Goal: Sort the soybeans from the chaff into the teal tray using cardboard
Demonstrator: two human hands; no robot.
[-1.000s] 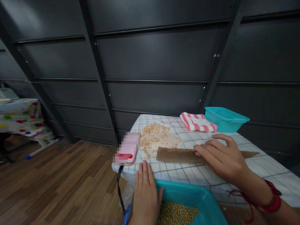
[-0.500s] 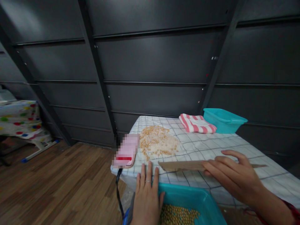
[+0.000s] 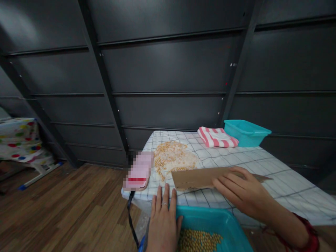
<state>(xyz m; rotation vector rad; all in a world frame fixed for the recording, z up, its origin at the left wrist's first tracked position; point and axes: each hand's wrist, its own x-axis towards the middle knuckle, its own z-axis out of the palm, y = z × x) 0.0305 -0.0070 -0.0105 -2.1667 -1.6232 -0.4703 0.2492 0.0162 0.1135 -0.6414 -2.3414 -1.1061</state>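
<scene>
My right hand point(image 3: 243, 191) grips a long brown cardboard strip point(image 3: 195, 177) standing on edge on the checked tablecloth point(image 3: 275, 175), just in front of a pile of mixed yellow beans and white grains point(image 3: 173, 160). My left hand point(image 3: 164, 218) lies flat with fingers stretched out on the left rim of a teal tub point(image 3: 210, 218) at the table's near edge. The tub holds yellow beans point(image 3: 198, 241).
A pink phone-like item point(image 3: 138, 171) with a black strap lies at the table's left corner. A red-and-white striped cloth point(image 3: 216, 137) and a second teal tub point(image 3: 245, 132) sit at the back. Dark metal wall behind; wooden floor and a dotted cloth point(image 3: 18, 138) at left.
My right hand has brought the cardboard strip back toward the bean pile and tilted its face up. The left hand stays on the tub rim.
</scene>
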